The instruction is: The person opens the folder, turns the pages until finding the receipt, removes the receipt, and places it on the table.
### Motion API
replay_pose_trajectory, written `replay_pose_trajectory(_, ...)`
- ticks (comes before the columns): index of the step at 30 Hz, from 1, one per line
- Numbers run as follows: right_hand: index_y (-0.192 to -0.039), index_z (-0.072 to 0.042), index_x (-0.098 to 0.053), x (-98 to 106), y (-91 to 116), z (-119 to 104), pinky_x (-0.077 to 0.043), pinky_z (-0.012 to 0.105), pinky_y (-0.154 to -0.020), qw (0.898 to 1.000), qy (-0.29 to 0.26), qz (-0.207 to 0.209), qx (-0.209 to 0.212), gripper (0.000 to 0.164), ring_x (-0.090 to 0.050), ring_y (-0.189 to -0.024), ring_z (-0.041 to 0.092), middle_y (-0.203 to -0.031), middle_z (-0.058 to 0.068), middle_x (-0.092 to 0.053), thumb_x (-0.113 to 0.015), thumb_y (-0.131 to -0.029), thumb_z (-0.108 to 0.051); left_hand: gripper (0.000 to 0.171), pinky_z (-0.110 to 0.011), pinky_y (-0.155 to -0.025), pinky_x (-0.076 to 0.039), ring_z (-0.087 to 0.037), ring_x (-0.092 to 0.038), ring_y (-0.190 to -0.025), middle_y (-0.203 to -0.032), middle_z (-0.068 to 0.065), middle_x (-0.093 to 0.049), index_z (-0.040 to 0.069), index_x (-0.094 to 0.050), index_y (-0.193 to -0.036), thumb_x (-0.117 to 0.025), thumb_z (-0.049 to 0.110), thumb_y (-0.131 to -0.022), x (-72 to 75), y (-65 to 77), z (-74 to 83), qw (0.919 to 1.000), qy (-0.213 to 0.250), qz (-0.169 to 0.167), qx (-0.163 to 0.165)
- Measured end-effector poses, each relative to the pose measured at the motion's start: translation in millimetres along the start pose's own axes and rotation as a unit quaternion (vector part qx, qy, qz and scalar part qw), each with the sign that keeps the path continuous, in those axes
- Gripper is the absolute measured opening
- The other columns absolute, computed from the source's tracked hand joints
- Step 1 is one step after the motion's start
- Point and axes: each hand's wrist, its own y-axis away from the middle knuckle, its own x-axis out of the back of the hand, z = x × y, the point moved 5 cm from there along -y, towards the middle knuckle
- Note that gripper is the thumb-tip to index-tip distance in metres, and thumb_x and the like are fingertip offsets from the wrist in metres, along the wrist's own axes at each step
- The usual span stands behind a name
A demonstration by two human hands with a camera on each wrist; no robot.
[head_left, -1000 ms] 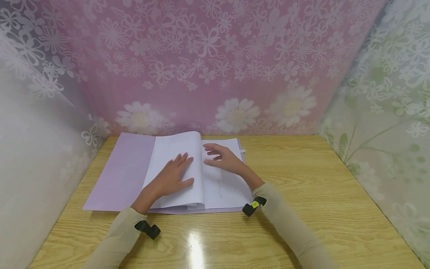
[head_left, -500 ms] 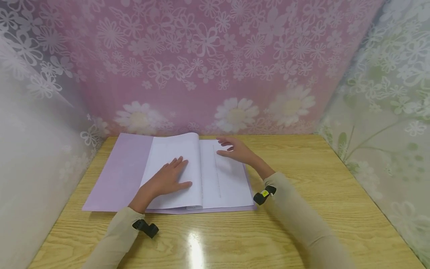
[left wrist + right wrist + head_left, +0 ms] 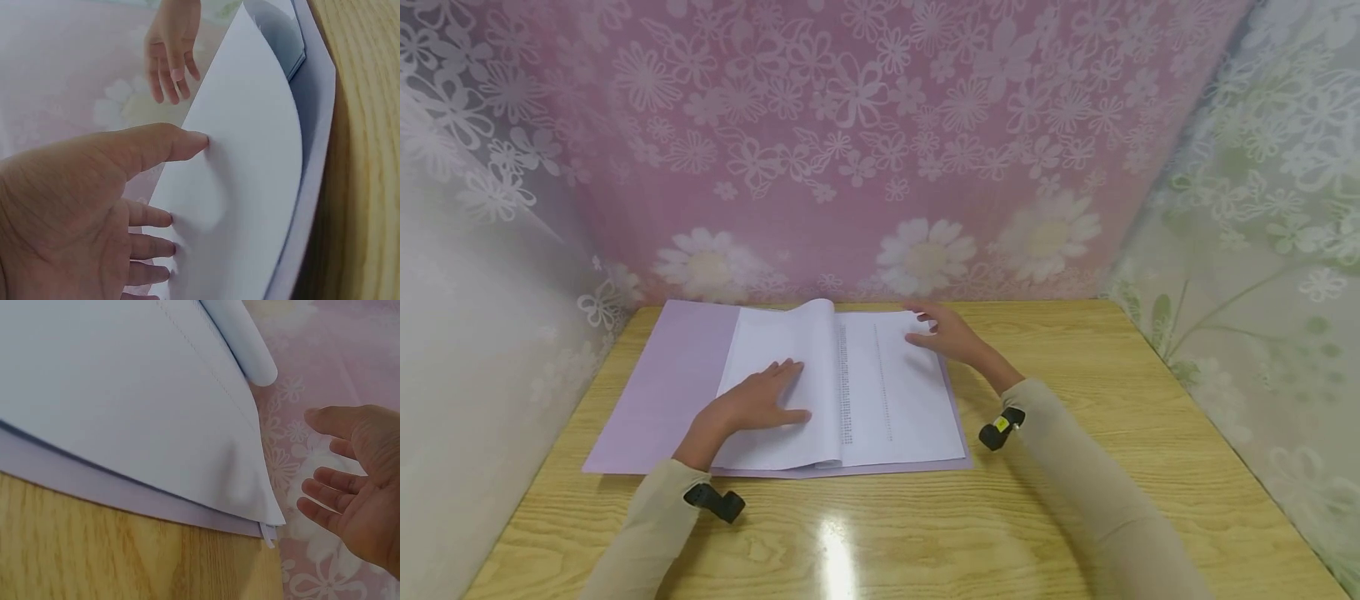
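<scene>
An open book with a lilac cover (image 3: 688,392) lies on the table. Its left-hand pages (image 3: 782,333) bulge up in a curve near the spine. Thin columns of small print run down the right-hand page (image 3: 910,408). My left hand (image 3: 756,402) rests on the left-hand pages, fingers and thumb spread; in the left wrist view the fingertips (image 3: 164,247) meet the white paper. Over the far right corner of the right-hand page is my right hand (image 3: 951,333), fingers loosely bent and apart from the thumb, with nothing held.
The wood-grain table (image 3: 1120,400) extends to the right and in front of the book. A pink flowered cloth (image 3: 850,167) hangs behind it, with pale cloths at both sides. A small white ribbon (image 3: 267,534) sticks out at the book's corner.
My right hand has moved right and away across the right-hand page to its far corner. My left hand has slid left, the curved pages shifting left with it and uncovering a printed column.
</scene>
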Motion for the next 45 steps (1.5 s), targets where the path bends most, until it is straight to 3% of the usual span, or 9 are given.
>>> replay_pose_trajectory(8,-0.152,-0.002,-0.045,4,0,22,-0.045,0.060,-0.111,0.999,0.003,0.016,-0.034,0.067,-0.048,-0.139,0.043,-0.154,0.022,-0.047,-0.074,-0.094,-0.020,0.101,-0.063,-0.123,-0.022,-0.046,-0.016,-0.156,-0.168,-0.024,-0.018,0.001,-0.021,-0.162,-0.068,0.058,-0.091,2.6,3.2,-9.4,0.9992,0.006,-0.025,0.029)
replay_pose_trajectory(16,-0.155,-0.004,-0.042,7,4,38,-0.039,0.059,-0.117,0.997,-0.051,0.021,-0.055,0.077,-0.041,-0.146,0.039,-0.159,0.018,-0.043,-0.079,-0.091,-0.024,0.105,-0.067,-0.120,-0.025,-0.050,-0.018,-0.153,-0.167,-0.026,-0.021,0.000,-0.029,-0.159,-0.082,0.049,-0.083,8.0,9.3,-9.7,0.9995,-0.001,-0.028,0.015)
replay_pose_trajectory(26,-0.156,0.000,-0.037,5,4,65,-0.033,0.058,-0.121,0.995,-0.058,0.011,-0.076,0.083,-0.029,-0.153,0.039,-0.163,0.020,-0.036,-0.080,-0.090,-0.026,0.105,-0.068,-0.118,-0.028,-0.050,-0.020,-0.153,-0.166,-0.026,-0.024,0.001,-0.031,-0.159,-0.087,0.042,-0.079,10.0,10.7,-14.3,0.9994,-0.003,-0.030,0.015)
replay_pose_trajectory(34,-0.157,-0.002,-0.036,1,7,69,-0.027,0.057,-0.124,0.995,-0.040,-0.005,-0.090,0.084,-0.028,-0.154,0.037,-0.163,0.018,-0.036,-0.080,-0.090,-0.029,0.106,-0.068,-0.118,-0.028,-0.050,-0.020,-0.153,-0.166,-0.026,-0.024,0.002,-0.031,-0.159,-0.088,0.042,-0.078,8.5,9.3,-16.8,0.9993,-0.004,-0.033,0.017)
replay_pose_trajectory(45,-0.157,0.000,-0.035,-2,5,69,-0.028,0.055,-0.124,0.996,-0.026,-0.017,-0.082,0.077,-0.032,-0.152,0.038,-0.163,0.020,-0.037,-0.075,-0.094,-0.022,0.106,-0.066,-0.121,-0.025,-0.050,-0.019,-0.153,-0.166,-0.026,-0.023,0.001,-0.031,-0.159,-0.088,0.040,-0.079,7.0,7.1,-18.7,0.9992,0.002,-0.033,0.024)
